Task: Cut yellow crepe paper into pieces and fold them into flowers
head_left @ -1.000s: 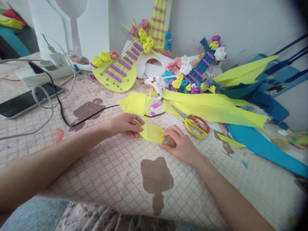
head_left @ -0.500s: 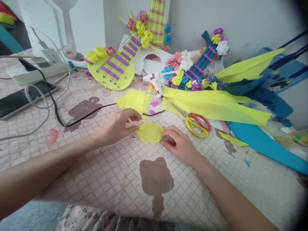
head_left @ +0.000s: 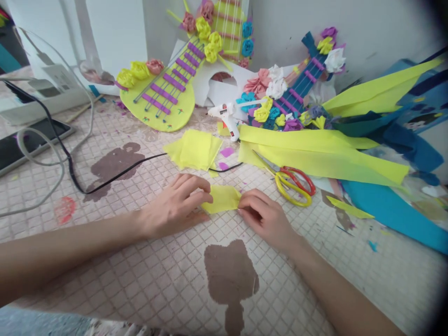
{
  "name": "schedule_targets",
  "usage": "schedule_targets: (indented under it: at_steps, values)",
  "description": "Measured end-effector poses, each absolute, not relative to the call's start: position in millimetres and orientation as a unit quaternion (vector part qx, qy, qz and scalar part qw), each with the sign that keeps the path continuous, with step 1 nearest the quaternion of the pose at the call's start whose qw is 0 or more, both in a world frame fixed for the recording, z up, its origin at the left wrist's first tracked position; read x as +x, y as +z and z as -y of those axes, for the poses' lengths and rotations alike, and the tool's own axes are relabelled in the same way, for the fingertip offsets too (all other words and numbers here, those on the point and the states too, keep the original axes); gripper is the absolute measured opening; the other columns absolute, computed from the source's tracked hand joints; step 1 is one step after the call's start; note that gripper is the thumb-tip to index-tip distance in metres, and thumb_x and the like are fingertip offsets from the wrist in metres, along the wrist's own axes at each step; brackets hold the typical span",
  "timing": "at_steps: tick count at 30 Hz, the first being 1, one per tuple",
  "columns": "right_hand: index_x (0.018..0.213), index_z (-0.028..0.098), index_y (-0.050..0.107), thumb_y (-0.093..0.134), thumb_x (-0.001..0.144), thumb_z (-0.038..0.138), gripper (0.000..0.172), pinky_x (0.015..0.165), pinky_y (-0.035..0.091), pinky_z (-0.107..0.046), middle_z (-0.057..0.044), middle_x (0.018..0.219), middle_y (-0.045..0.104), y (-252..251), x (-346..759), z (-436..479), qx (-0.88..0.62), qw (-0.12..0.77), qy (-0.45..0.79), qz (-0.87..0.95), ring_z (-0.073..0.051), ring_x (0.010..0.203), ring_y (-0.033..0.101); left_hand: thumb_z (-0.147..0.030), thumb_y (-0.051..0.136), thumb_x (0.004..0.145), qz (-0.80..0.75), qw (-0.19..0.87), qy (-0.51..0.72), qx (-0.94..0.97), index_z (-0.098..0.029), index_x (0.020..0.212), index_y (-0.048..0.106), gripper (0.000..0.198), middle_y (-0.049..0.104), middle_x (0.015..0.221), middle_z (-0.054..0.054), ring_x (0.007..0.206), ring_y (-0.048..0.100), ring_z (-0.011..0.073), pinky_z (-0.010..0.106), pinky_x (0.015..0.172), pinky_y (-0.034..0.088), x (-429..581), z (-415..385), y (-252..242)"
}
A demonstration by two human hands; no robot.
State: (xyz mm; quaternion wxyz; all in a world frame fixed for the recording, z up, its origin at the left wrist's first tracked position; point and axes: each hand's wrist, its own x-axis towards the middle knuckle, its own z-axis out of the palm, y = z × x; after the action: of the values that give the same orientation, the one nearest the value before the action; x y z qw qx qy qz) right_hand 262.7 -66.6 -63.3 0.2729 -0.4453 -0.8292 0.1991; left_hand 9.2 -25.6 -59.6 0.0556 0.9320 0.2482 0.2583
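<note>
A small piece of yellow crepe paper (head_left: pixel 226 199) lies just above the quilted table cover between my hands. Its right edge is gathered in the fingertips of my right hand (head_left: pixel 266 217), which is closed in a pinch. Over the left end of the paper is my left hand (head_left: pixel 182 200), its fingers bent and apart and touching that end. Beyond them lies a stack of cut yellow paper pieces (head_left: pixel 194 148). To the right rest scissors (head_left: pixel 294 185) with one red and one yellow handle.
A white glue gun (head_left: pixel 227 121) stands behind, near long yellow paper strips (head_left: pixel 325 151). Its black cord (head_left: pixel 119 176) crosses the table. Paper guitars (head_left: pixel 161 100) decorated with paper flowers lean at the back. On the left are a phone (head_left: pixel 33 142) and a white power strip (head_left: pixel 45 102).
The view has shifted slightly. My left hand has moved in over the left end of the paper, its fingers now covering it. My right hand keeps its pinch on the right edge.
</note>
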Motion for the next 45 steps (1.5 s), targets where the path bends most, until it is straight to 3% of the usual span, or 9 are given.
schedule_targets:
  at_steps: [5, 15, 22, 29, 36, 45]
  values:
    - [0.09, 0.023, 0.055, 0.047, 0.088, 0.015, 0.011, 0.072, 0.048, -0.029, -0.004, 0.094, 0.059, -62.3, 264.6, 67.5, -0.443, 0.262, 0.217, 0.83, -0.016, 0.084, 0.058, -0.016, 0.052, 0.087, -0.213, 0.025, 0.222, 0.951, -0.02, 0.087, 0.055, 0.005, 0.062, 0.09, 0.002, 0.087, 0.052, 0.0164, 0.037, 0.086, 0.035, 8.5, 29.7, -59.6]
    - [0.087, 0.022, 0.057, 0.051, 0.086, 0.016, 0.009, 0.059, 0.046, -0.025, -0.004, 0.094, 0.056, -62.8, 259.5, 68.3, -0.501, 0.255, 0.225, 0.796, -0.012, 0.07, 0.055, -0.02, 0.053, 0.086, -0.334, 0.23, 0.211, 0.89, -0.019, 0.083, 0.058, 0.005, 0.059, 0.09, 0.002, 0.087, 0.051, 0.0155, 0.033, 0.081, 0.037, 12.4, 28.3, -57.2]
    - [0.085, 0.02, 0.057, 0.052, 0.084, 0.012, 0.01, 0.061, 0.044, -0.024, -0.003, 0.093, 0.054, -58.7, 258.1, 70.8, -0.513, 0.251, 0.242, 0.785, -0.011, 0.074, 0.054, -0.022, 0.053, 0.087, -0.358, 0.259, 0.189, 0.877, -0.019, 0.079, 0.055, 0.009, 0.057, 0.092, 0.002, 0.088, 0.05, 0.016, 0.034, 0.082, 0.037, 13.6, 31.8, -55.7]
    - [0.087, 0.02, 0.055, 0.053, 0.083, 0.011, 0.01, 0.058, 0.043, -0.023, -0.002, 0.091, 0.051, -57.6, 254.3, 72.7, -0.537, 0.255, 0.263, 0.76, -0.008, 0.065, 0.05, -0.021, 0.052, 0.087, -0.368, 0.265, 0.187, 0.872, -0.019, 0.079, 0.055, 0.009, 0.056, 0.092, 0.002, 0.088, 0.049, 0.0159, 0.034, 0.081, 0.037, 14.3, 31.3, -55.6]
    - [0.102, 0.021, 0.055, 0.06, 0.08, 0.013, 0.024, 0.066, 0.048, -0.026, -0.004, 0.101, 0.053, -58.8, 260.0, 73.7, -0.529, 0.24, 0.238, 0.778, -0.014, 0.082, 0.056, -0.02, 0.057, 0.084, -0.357, 0.255, 0.209, 0.874, -0.019, 0.087, 0.055, 0.004, 0.056, 0.098, 0.003, 0.093, 0.049, 0.0169, 0.034, 0.082, 0.038, 12.7, 32.7, -58.1]
    - [0.095, 0.021, 0.058, 0.055, 0.085, 0.01, 0.015, 0.074, 0.05, -0.025, -0.003, 0.097, 0.057, -64.4, 260.5, 71.5, -0.47, 0.295, 0.204, 0.807, -0.013, 0.089, 0.058, -0.015, 0.053, 0.086, -0.326, 0.237, 0.217, 0.889, -0.02, 0.083, 0.058, 0.008, 0.057, 0.094, 0.002, 0.088, 0.05, 0.015, 0.034, 0.083, 0.037, 13.3, 32.9, -55.5]
